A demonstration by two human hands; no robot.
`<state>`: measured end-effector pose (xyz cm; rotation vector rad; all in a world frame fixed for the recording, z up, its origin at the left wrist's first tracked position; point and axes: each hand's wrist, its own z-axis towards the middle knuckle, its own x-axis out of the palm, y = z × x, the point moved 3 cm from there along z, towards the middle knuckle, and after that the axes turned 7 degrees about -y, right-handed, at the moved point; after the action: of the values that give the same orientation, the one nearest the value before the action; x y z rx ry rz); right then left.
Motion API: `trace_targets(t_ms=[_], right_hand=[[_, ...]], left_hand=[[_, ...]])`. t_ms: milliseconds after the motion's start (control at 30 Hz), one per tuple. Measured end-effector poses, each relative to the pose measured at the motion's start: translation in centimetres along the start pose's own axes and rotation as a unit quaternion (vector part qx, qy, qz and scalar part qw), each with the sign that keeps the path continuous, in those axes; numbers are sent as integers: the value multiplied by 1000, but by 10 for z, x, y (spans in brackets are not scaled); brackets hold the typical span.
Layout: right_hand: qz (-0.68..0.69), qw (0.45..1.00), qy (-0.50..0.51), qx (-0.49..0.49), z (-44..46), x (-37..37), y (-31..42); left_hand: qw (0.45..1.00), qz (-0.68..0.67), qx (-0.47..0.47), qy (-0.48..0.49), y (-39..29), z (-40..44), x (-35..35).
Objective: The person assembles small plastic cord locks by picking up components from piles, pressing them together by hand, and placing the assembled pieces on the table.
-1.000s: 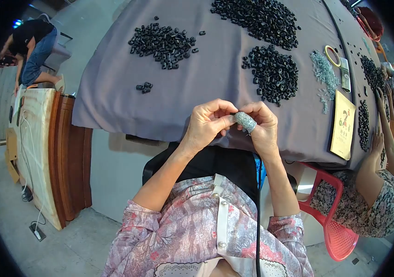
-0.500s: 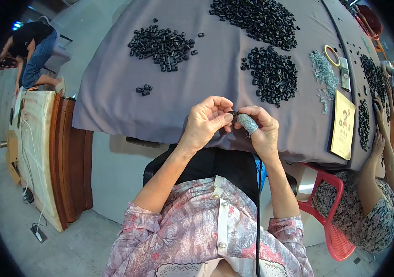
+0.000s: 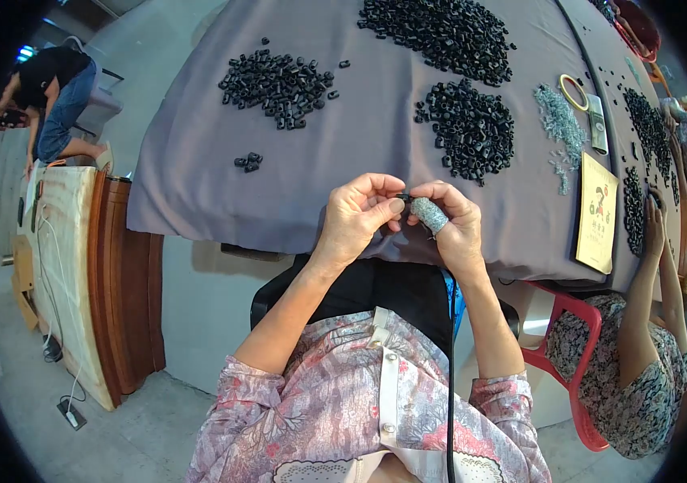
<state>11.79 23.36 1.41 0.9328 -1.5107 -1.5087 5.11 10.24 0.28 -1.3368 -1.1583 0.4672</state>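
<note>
My left hand (image 3: 362,211) pinches a small black plastic part (image 3: 404,197) between thumb and fingertips, just above the near edge of the cloth-covered table. On its other side, my right hand (image 3: 458,216) meets the same part with closed fingertips. A glittery grey wrap (image 3: 429,215) covers my right thumb. What else the right fingertips hold, if anything, is too small to make out. Beyond my hands lie a heap of similar black parts (image 3: 472,133), a second heap (image 3: 275,84) to the left and a small cluster (image 3: 248,163) nearer me.
A larger black heap (image 3: 440,36) lies farther back. To the right are small clear pieces (image 3: 561,129), a cream ring (image 3: 574,92) and a yellow booklet (image 3: 597,213). A co-worker's hands (image 3: 656,221) work by a red chair (image 3: 585,362). Another person (image 3: 57,88) bends at far left.
My hands stay together around the small black part, with only slight finger movement. The view has shifted a little. The co-worker's arms at the right have moved closer together.
</note>
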Motion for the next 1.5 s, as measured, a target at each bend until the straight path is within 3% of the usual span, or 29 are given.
trace_targets(t_ms=[267,367,567,867,1500], right_hand=[[-14,1000,-9,10,-2,2,0],[44,997,-31,60,1,3,1],[27,997,36,65,5,-1,-1],[36,993,47,101,8,1,2],[10,996,58,74,9,3,2]], left_hand=[[999,17,-15,45,-2,2,-1],[998,32,1,47,-2,3,-1],[999,28,10,41,2,3,-2],[1000,26,-2,15,1,4,-3],[999,-1,-13,30,2,4,-5]])
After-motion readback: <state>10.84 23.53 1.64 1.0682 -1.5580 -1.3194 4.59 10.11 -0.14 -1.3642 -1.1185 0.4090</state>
